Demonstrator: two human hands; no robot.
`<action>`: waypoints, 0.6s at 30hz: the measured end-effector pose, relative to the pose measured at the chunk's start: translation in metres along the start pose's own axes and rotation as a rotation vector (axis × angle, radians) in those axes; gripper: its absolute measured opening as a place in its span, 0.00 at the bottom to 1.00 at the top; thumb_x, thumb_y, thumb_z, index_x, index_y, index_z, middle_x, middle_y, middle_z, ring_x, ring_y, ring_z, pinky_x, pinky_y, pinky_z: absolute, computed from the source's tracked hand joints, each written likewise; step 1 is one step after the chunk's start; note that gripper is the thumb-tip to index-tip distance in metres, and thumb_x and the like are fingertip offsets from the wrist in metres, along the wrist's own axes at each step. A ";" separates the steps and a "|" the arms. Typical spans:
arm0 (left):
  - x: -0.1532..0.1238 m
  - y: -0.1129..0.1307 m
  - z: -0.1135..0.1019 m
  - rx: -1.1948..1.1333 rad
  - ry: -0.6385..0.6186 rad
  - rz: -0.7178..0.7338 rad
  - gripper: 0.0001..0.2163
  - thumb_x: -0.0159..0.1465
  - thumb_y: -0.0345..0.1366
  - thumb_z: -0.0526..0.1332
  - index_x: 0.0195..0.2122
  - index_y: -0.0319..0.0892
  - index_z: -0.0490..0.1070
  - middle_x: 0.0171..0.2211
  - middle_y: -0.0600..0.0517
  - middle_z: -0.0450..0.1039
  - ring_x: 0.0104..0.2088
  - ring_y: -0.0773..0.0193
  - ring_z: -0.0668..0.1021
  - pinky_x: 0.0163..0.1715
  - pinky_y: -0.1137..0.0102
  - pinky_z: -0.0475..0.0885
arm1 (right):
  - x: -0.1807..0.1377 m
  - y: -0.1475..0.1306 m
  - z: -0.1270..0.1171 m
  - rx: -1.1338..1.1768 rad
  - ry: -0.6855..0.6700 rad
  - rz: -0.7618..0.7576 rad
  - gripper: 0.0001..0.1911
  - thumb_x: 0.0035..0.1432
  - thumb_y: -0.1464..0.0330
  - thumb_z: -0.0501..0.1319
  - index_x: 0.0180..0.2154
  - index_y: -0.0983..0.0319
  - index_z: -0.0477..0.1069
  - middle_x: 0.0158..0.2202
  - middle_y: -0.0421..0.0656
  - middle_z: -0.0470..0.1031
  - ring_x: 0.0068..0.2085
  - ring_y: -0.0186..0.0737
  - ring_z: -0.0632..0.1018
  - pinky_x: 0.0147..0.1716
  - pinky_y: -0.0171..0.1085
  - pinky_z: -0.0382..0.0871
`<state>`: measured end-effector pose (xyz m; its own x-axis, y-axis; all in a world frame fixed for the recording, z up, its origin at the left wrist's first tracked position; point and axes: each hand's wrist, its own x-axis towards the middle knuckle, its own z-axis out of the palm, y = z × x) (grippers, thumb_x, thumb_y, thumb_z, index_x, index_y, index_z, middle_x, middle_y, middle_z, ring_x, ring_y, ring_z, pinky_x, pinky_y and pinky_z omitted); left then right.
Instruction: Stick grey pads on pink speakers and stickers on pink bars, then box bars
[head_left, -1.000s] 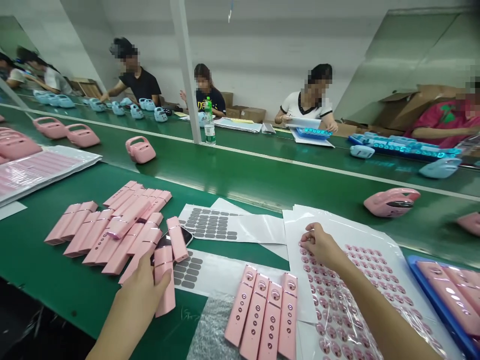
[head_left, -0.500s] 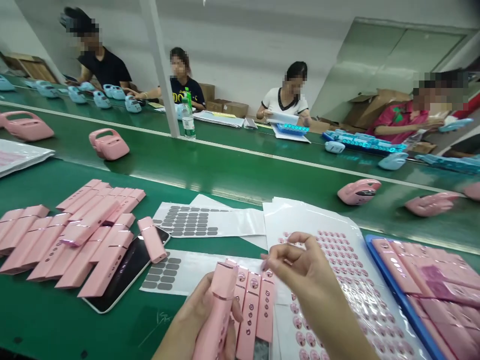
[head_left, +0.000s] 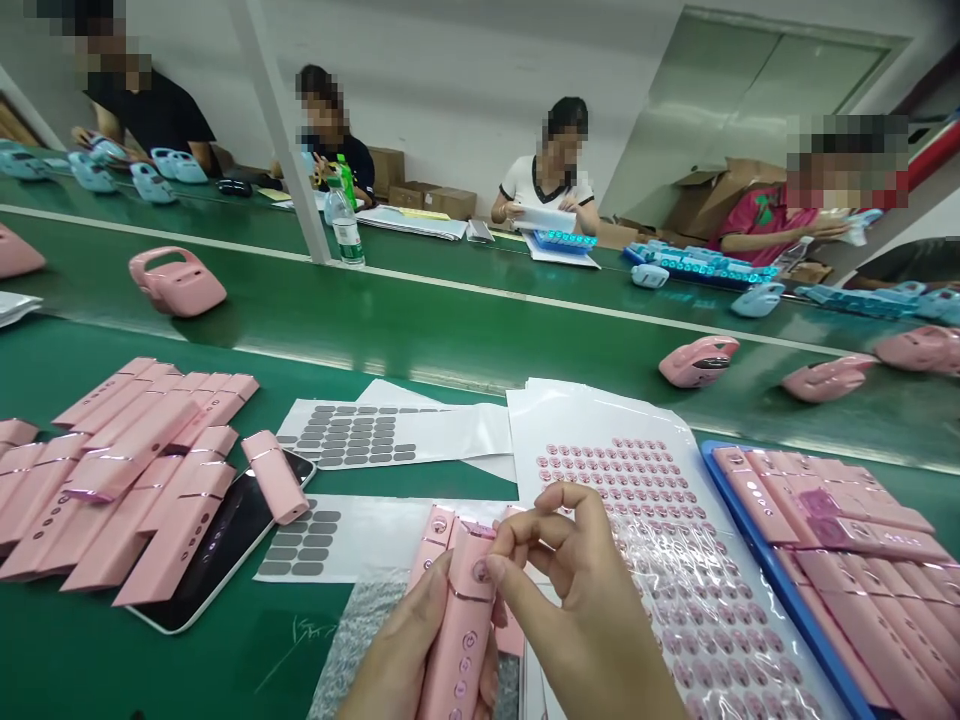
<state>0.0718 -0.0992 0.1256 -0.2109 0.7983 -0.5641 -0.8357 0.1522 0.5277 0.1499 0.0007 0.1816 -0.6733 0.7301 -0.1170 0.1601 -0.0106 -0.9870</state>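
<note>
My left hand (head_left: 409,635) is wrapped around a slim pink handheld device (head_left: 454,655) with a metallic band and a column of round buttons facing up. At its upper end is a small round picture sticker (head_left: 481,571), with the closed thumb and forefinger of my right hand (head_left: 566,570) at its edge. Another pink device (head_left: 433,540) lies just behind, partly hidden by my hands. Beside my right hand lies a sheet of round stickers (head_left: 660,520) on white backing, covered with rows of pink pictures.
Pink devices (head_left: 135,450) are piled at left, partly over a black-screened tablet (head_left: 202,560). Sheets of grey oval stickers (head_left: 352,435) lie mid-table. A blue tray (head_left: 780,570) holds more devices at right. Pink handled casings (head_left: 176,280) stand on the green conveyor (head_left: 420,325); several co-workers sit beyond.
The held device has turned so its buttons and round sticker face me. My right hand has come from above the sticker sheet to the device's top. The whole view has shifted slightly.
</note>
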 end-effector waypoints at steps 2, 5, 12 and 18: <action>0.000 0.000 0.000 -0.001 -0.023 0.006 0.20 0.63 0.52 0.51 0.32 0.38 0.70 0.17 0.48 0.71 0.16 0.68 0.70 0.18 0.75 0.65 | 0.000 0.001 0.000 -0.030 -0.003 -0.008 0.17 0.51 0.69 0.60 0.39 0.55 0.52 0.30 0.36 0.71 0.33 0.42 0.75 0.36 0.44 0.69; 0.001 -0.001 0.000 -0.012 -0.063 0.012 0.21 0.64 0.52 0.49 0.32 0.39 0.69 0.17 0.49 0.70 0.16 0.69 0.70 0.19 0.75 0.65 | -0.001 0.002 0.000 -0.064 0.019 -0.027 0.16 0.51 0.70 0.59 0.39 0.55 0.53 0.29 0.36 0.71 0.33 0.41 0.75 0.36 0.44 0.69; 0.000 -0.003 0.001 -0.026 -0.034 0.020 0.22 0.65 0.50 0.48 0.54 0.42 0.58 0.17 0.50 0.71 0.16 0.67 0.70 0.18 0.75 0.65 | -0.002 0.001 0.002 -0.142 0.057 -0.058 0.12 0.52 0.69 0.57 0.37 0.54 0.54 0.30 0.36 0.69 0.33 0.39 0.72 0.34 0.42 0.69; -0.004 0.000 0.008 0.010 0.047 0.007 0.22 0.63 0.51 0.51 0.48 0.38 0.65 0.16 0.50 0.71 0.16 0.67 0.71 0.18 0.75 0.66 | -0.003 0.003 0.003 -0.219 0.053 -0.050 0.12 0.52 0.69 0.59 0.36 0.54 0.55 0.28 0.35 0.69 0.33 0.40 0.74 0.32 0.40 0.69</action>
<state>0.0767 -0.0979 0.1326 -0.2407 0.7714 -0.5891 -0.8289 0.1524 0.5382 0.1499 -0.0040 0.1789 -0.6460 0.7612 -0.0571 0.2847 0.1709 -0.9433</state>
